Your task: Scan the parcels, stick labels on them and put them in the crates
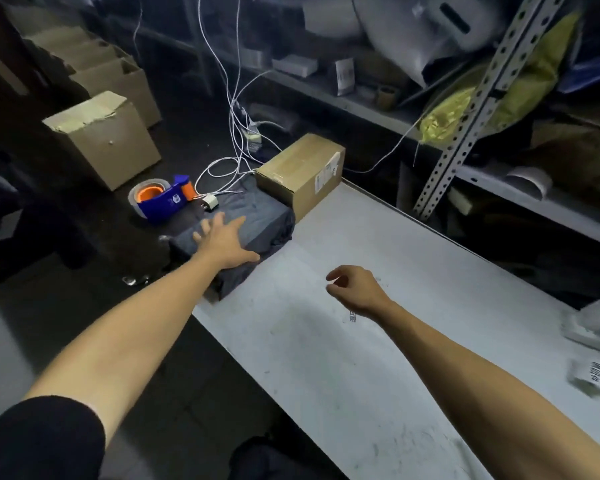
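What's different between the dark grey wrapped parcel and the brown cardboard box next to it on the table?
The dark grey wrapped parcel is bagged in wrinkled dark plastic and lies low; the brown cardboard box is taped, stands taller and shows a white label. The left hand rests on the grey parcel only. Both sit at the white table end.

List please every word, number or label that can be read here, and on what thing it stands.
None can be read with certainty.
Cardboard box: white shipping label, print too small.
Label slip at the table's right edge: dark characters, blurred.
Small strip by the right wrist: too small.
Tape dispenser: white mark, unreadable.
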The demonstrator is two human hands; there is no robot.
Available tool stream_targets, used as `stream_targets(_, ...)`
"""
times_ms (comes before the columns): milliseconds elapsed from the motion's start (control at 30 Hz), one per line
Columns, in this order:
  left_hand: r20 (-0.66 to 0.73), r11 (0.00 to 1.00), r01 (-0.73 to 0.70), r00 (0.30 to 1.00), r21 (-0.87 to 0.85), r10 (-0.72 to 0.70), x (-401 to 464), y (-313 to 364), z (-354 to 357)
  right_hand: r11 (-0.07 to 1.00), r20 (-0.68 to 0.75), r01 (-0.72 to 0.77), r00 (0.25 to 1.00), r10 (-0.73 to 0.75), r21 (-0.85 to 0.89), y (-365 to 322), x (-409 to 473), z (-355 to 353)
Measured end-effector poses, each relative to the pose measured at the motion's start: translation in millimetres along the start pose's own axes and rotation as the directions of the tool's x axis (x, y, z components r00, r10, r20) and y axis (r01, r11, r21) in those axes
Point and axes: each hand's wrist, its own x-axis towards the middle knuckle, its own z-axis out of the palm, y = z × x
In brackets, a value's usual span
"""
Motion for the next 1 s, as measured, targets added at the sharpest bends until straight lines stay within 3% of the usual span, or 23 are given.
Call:
stream_targets(167, 0.19, 0.993, 0.096, 0.976, 0.064, -0.107, 64, -38, -4, 0.997, 0.026, -0.074, 0.997, 0.073, 0.026, -3, 27, 13)
stream_targets(300, 0.219, 0.993, 0.098, 0.969, 0.07, -0.111, 86, -51, 4, 0.989, 0.045, -0.137, 0.99, 0.135, 0.048, 1, 37, 19)
stream_targets(400, 0.193, 0.994, 0.107, 0.976, -0.017, -0.101, 85, -53, 10, 0.988, 0.048, -0.14, 0.989, 0.137, 0.061, 1, 46, 23)
stream_targets(467, 0.162, 0.975, 0.142, 0.98, -0.17, -0.114, 71, -50, 15, 0.97, 0.045, -0.175, 0.985, 0.17, 0.172, 2, 50, 26)
stream_targets(533, 0.19, 0.865, 0.162, 0.979, -0.476, -0.078, 52, -47, 21, 0.882, 0.077, -0.242, 0.97, 0.231, 0.404, 0, 50, 27)
stream_targets(600, 0.334, 0.578, 0.239, 0.941, -0.78, 0.062, 23, -37, 22, 0.746, 0.132, -0.294, 0.954, 0.269, 0.598, -1, 49, 23)
stream_targets(667, 0.557, 0.321, 0.477, 0.794, -0.818, 0.241, -5, -25, 27, 0.545, 0.239, -0.364, 0.927, 0.289, 0.755, 2, 46, 19)
stream_targets(733, 0.658, 0.184, 0.645, 0.645, -0.742, 0.389, -30, -6, 41, 0.338, 0.353, -0.416, 0.906, 0.233, 0.844, 10, 38, 12)
stream_targets(833, 0.676, 0.137, 0.704, 0.583, -0.697, 0.45, -55, 31, 67, 0.096, 0.335, -0.355, 0.925, 0.18, 0.93, 32, 13, 4)
stream_targets(933, 0.763, 0.16, 0.772, 0.532, -0.615, 0.367, -77, 75, 86, 0.012, 0.242, -0.252, 0.939, 0.246, 0.968, 67, -22, -3)
stream_targets(1000, 0.791, 0.285, 0.75, 0.491, -0.597, 0.364, -87, 99, 95, 0.0, 0.183, -0.19, 0.946, 0.267, 0.982, 89, -46, -10)
